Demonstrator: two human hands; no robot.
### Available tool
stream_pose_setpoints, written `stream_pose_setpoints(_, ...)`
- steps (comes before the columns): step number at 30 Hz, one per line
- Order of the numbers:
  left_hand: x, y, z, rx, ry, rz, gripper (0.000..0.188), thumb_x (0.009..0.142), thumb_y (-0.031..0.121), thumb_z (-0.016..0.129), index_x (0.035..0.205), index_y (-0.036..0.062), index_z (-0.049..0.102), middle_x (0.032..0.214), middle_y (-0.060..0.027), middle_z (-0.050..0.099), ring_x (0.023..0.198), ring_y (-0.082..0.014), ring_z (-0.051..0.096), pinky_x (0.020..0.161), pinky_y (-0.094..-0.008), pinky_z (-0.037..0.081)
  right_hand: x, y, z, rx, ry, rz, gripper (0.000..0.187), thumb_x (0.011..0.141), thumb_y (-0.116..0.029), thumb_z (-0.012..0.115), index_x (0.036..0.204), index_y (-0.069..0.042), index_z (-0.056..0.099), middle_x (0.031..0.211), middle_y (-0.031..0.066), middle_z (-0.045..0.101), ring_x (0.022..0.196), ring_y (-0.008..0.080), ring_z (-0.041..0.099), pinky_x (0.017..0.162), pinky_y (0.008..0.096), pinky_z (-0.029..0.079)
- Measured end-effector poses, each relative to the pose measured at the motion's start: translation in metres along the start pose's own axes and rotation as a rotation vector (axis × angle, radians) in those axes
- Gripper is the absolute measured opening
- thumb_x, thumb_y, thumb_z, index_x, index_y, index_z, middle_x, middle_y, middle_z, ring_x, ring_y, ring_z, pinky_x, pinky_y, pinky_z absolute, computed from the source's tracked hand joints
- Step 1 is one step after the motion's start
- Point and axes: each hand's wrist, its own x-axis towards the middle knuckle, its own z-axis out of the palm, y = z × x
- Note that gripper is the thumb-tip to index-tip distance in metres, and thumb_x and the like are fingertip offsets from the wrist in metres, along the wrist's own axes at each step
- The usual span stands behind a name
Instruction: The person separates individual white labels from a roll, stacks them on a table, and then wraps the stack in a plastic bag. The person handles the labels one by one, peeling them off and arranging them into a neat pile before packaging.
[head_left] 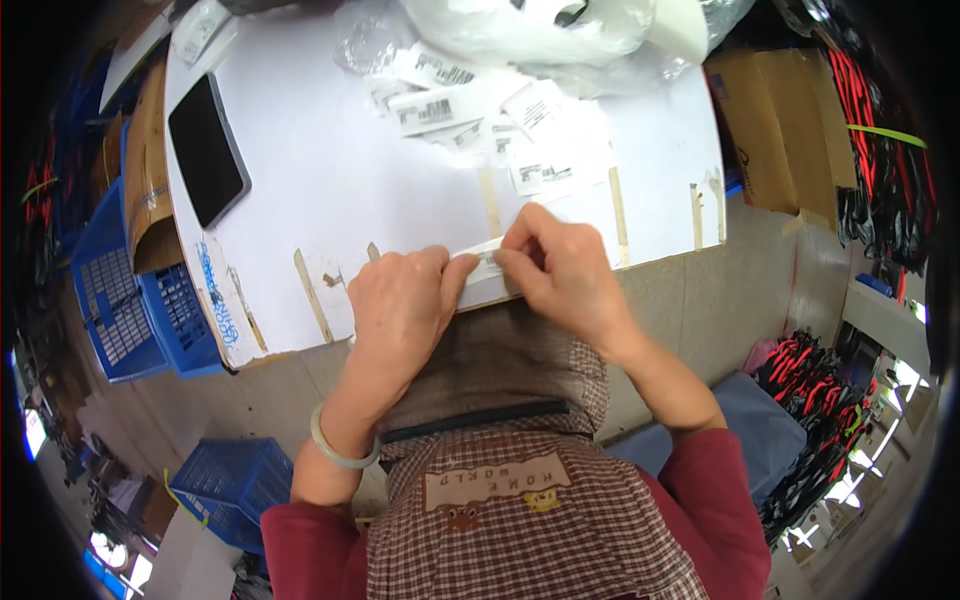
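The small white slip with dark print [488,265] could crease or tear, I judge, if the two hands pull unevenly, since each grips it close to the other. It could also drop off the front edge of the white-topped desk [300,180], because it sits right at that rim, just above the lap; a loosened pinch would be enough. The pile of loose white printed labels [435,110] lies beyond the right hand [565,270], and a careless reach might scatter it.

The slip looks flat, pale and narrow, tilted slightly up toward the right, with a small dark printed patch near its middle. Fingers hide its ends, so I cannot tell whether it is one layer or several. The left hand [400,300] is nearly closed, thumb pressing the slip's left part; the right pinches its right part between thumb and forefinger.
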Motion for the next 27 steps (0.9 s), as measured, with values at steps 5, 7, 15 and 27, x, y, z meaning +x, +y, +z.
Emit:
stream_pose_setpoints(5,0.001,0.009,-0.019,-0.484,0.003,-0.085,0.041,0.090,0.029,0.071,0.064,-0.0018,0.066,0.050,-0.0154,0.055,0.039,-0.0245,0.049,0.044,-0.0365,0.037,0.002,-0.003,-0.024,0.225,0.082,0.015,0.010,0.085,-0.005,0.069,0.084,0.000,0.060,0.064,0.0122,0.061,0.057,0.0248,0.062,0.055,0.0341,0.047)
stream_pose_setpoints(7,0.020,0.019,-0.030,-0.376,0.055,-0.049,0.039,0.088,0.028,0.072,0.064,-0.0013,0.066,0.053,-0.0167,0.057,0.042,-0.0280,0.051,0.047,-0.0381,0.040,0.019,0.005,-0.044,0.283,0.222,0.062,0.010,0.084,-0.004,0.069,0.084,0.000,0.060,0.063,0.0117,0.060,0.057,0.0250,0.062,0.054,0.0333,0.047)
stream_pose_setpoints(15,0.086,0.032,-0.017,0.006,-0.062,0.118,0.031,0.082,0.027,0.071,0.068,0.0002,0.071,0.059,-0.0193,0.062,0.057,-0.0345,0.062,0.054,-0.0439,0.047,0.056,-0.002,-0.062,-0.494,0.139,0.195,0.034,0.077,-0.029,0.081,0.071,-0.003,0.060,0.060,0.0106,0.065,0.053,0.0241,0.066,0.051,0.0381,0.048)
stream_pose_setpoints(27,0.018,0.015,-0.056,-1.152,-0.236,0.089,0.025,0.095,0.005,0.064,0.116,-0.0084,0.063,0.096,-0.0135,0.073,0.082,-0.0102,0.068,0.070,-0.0208,0.054,0.002,-0.025,-0.021,0.311,0.212,-0.262,0.020,0.078,-0.003,0.077,0.096,0.001,0.070,0.087,0.0115,0.069,0.076,0.0227,0.067,0.068,0.0320,0.055)
